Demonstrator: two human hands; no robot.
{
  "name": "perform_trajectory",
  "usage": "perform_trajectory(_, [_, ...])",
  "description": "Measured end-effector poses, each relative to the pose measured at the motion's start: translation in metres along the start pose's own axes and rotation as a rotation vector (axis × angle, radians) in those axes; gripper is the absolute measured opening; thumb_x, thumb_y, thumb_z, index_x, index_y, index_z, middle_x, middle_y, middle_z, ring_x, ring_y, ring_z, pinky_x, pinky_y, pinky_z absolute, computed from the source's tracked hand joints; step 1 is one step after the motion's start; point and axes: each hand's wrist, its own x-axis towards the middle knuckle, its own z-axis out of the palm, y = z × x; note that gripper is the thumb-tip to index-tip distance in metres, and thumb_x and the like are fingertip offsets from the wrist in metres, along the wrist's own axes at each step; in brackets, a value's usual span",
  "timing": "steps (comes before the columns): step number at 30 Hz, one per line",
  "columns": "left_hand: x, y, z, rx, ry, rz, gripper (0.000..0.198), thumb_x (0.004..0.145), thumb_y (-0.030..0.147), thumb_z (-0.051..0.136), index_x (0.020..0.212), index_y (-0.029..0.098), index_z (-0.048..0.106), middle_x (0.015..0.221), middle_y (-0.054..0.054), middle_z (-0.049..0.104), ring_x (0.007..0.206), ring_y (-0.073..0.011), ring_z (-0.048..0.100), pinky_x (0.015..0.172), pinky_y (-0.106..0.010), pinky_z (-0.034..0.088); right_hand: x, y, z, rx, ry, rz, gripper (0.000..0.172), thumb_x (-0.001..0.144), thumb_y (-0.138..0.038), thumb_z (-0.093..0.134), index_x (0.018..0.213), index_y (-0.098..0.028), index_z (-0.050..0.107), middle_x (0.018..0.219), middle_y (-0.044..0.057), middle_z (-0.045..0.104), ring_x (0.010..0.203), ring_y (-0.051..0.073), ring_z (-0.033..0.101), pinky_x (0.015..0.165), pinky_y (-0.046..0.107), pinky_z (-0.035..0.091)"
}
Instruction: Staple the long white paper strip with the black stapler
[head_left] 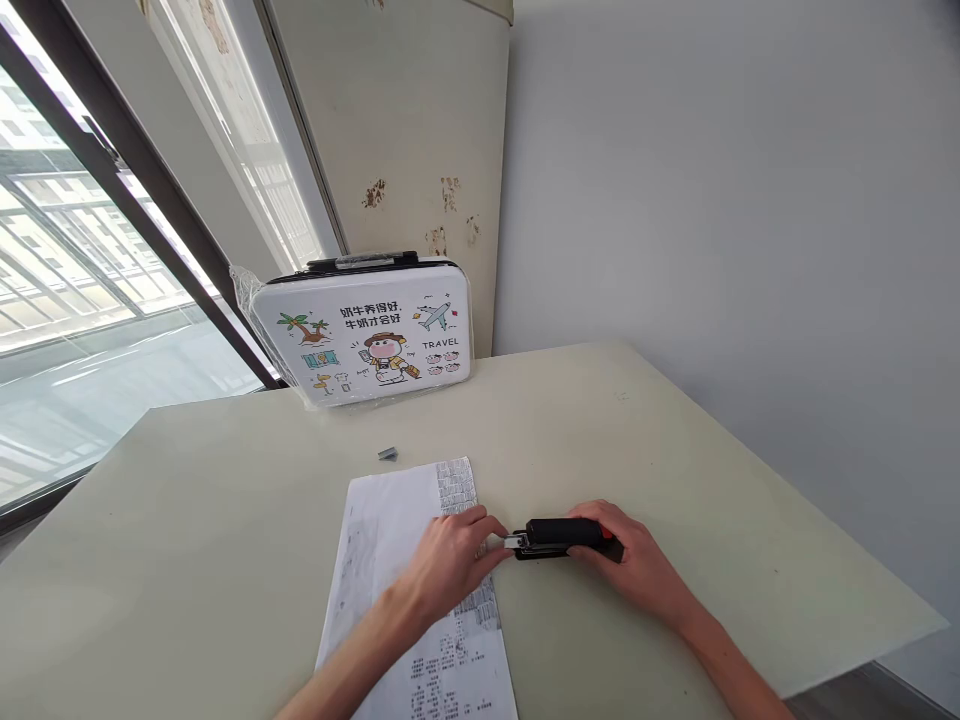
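1. Printed travel case [364,330]: upright at the worktop's [225,520] far edge, clear of the work.
2. Small metal piece [387,454]: lies loose just beyond the paper.
3. Printed sheet [390,540]: flat, near edge, centre.
4. Left hand [450,560]: palm down, fingers half-curled, pressing the sheet's right edge, apparently to steady it; no grip visible.
5. Black stapler [562,537]: mouth at that edge, touching the left fingertips.
6. Right hand [630,565]: closed around the stapler's rear.
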Motion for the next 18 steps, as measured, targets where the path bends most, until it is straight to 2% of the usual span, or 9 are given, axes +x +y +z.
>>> perform_trajectory(6, [-0.018,-0.015,-0.017,-0.035,-0.013,-0.056,0.027,0.102,0.048,0.057,0.109,0.028,0.074,0.090,-0.001,0.071,0.067,-0.0174,0.063,0.062,-0.028,0.041,-0.001,-0.001,0.001,0.003,-0.006,-0.012,0.027,0.098,-0.053,0.063,0.113,-0.031,0.066,0.115,0.004,0.071,0.105,0.025,0.065,0.091,0.037,0.054])
perform_trajectory(10, [-0.021,-0.016,-0.025,-0.119,-0.036,-0.142,0.037,0.098,0.051,0.062,0.126,0.028,0.067,0.093,-0.001,0.067,0.071,-0.0177,0.059,0.066,-0.029,0.042,-0.001,0.000,0.001,0.000,-0.001,-0.016,0.028,0.098,-0.054,0.062,0.113,-0.031,0.066,0.114,0.004,0.071,0.102,0.024,0.065,0.088,0.036,0.055])
perform_trajectory(13, [-0.025,-0.015,-0.037,-0.362,-0.087,-0.337,0.047,0.096,0.053,0.059,0.135,0.025,0.059,0.093,-0.001,0.063,0.072,-0.0168,0.054,0.067,-0.030,0.044,-0.002,0.002,0.001,-0.010,-0.002,-0.007,0.029,0.097,-0.055,0.063,0.112,-0.031,0.066,0.114,0.004,0.071,0.102,0.024,0.065,0.088,0.036,0.054])
perform_trajectory(15, [-0.028,-0.012,-0.047,-0.596,-0.171,-0.443,0.043,0.099,0.047,0.054,0.137,0.027,0.059,0.105,-0.003,0.064,0.078,-0.0164,0.056,0.069,-0.030,0.046,-0.001,0.003,0.001,-0.010,-0.011,0.002,0.030,0.097,-0.055,0.063,0.113,-0.031,0.066,0.115,0.004,0.071,0.103,0.024,0.065,0.088,0.036,0.054])
perform_trajectory(18, [-0.034,-0.004,-0.059,-0.911,-0.270,-0.518,0.041,0.095,0.033,0.058,0.136,0.031,0.062,0.125,-0.005,0.065,0.097,-0.0189,0.061,0.078,-0.031,0.048,-0.001,0.004,0.002,-0.002,-0.019,0.013,0.030,0.097,-0.056,0.062,0.113,-0.031,0.066,0.117,0.005,0.071,0.105,0.024,0.065,0.088,0.036,0.054])
